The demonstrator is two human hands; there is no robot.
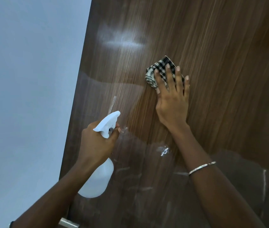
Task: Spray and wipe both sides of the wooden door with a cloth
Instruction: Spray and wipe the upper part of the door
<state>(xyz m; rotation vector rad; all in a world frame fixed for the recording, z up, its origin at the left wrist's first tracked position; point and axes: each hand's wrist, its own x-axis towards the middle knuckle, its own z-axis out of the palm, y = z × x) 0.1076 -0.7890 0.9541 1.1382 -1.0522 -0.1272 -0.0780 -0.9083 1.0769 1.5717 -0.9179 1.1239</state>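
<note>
On your left, a plain pale blue-grey painted wall [28, 96] fills that side from top to bottom. At the bottom edge, a short brushed silver metal handle bar [68, 223] pokes into your view, cut off by the frame. A thin silver bangle bracelet [202, 167] circles your forearm, tilted across it. Near the bottom left corner sits a small dark band [11, 224], too cropped to identify.
</note>
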